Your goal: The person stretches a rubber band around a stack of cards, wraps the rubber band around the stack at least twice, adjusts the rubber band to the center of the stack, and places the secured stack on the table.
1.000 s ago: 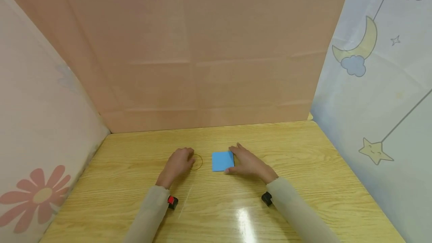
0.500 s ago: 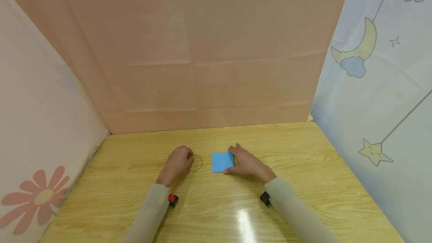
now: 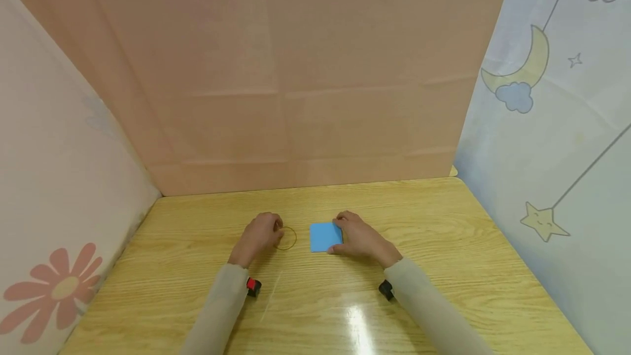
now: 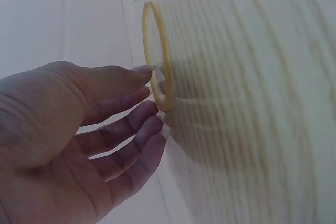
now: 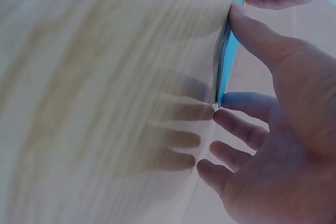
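We see a square blue stack point(image 3: 324, 237) lying flat on the wood-grain table point(image 3: 315, 300), its edge showing several thin layers in the right wrist view. At its right side our right hand point(image 3: 363, 239) is part open, holding the stack between the thumb on its near edge and the index finger at its far edge, while the other fingers curve loosely just beside it. To the left of the stack, near but apart from it, lies a thin yellow rubber band point(image 4: 166, 51). Our left hand point(image 3: 258, 234), farther left of the stack, has its fingers loosely bent, the thumb tip meeting the band; we cannot tell whether the band is pinched. Well beyond the stack hangs a creased peach cloth point(image 3: 286, 70), and far to its right a pale cloth point(image 3: 567, 136) printed with a moon and a star.
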Demonstrator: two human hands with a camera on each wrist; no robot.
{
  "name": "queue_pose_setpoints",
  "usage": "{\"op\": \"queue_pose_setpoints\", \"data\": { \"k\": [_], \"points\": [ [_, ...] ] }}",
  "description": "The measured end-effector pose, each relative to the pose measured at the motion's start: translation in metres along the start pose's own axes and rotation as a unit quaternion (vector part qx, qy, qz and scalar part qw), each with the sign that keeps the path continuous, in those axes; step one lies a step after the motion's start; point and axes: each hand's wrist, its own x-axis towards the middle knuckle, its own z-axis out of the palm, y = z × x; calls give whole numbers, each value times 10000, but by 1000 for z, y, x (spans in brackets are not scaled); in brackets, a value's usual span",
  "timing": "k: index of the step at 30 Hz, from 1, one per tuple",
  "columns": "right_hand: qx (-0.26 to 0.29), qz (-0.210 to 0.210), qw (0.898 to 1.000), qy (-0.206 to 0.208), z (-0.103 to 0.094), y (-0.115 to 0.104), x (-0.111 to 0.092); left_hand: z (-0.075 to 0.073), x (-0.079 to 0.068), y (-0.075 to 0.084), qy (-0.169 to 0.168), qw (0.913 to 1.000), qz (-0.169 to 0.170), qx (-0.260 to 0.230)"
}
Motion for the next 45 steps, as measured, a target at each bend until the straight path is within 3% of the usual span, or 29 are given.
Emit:
{"op": "queue_pose_setpoints", "data": {
  "k": [16,23,33,45],
  "points": [
    [-111,500,9986,-148,-6,-9,16,-2,-1,0,-110,9995,-206,-211],
    [698,984,9925,-209,-3,-10,12,-3,-2,0,-170,9990,-275,-318],
    [1107,1053,9882,139,2,-12,10,-1,0,-3,-106,9986,-172,-479],
    [1888,1200,9727,624,6,-2,7,1,0,-5,-10,9985,-192,-517]
  ]
}}
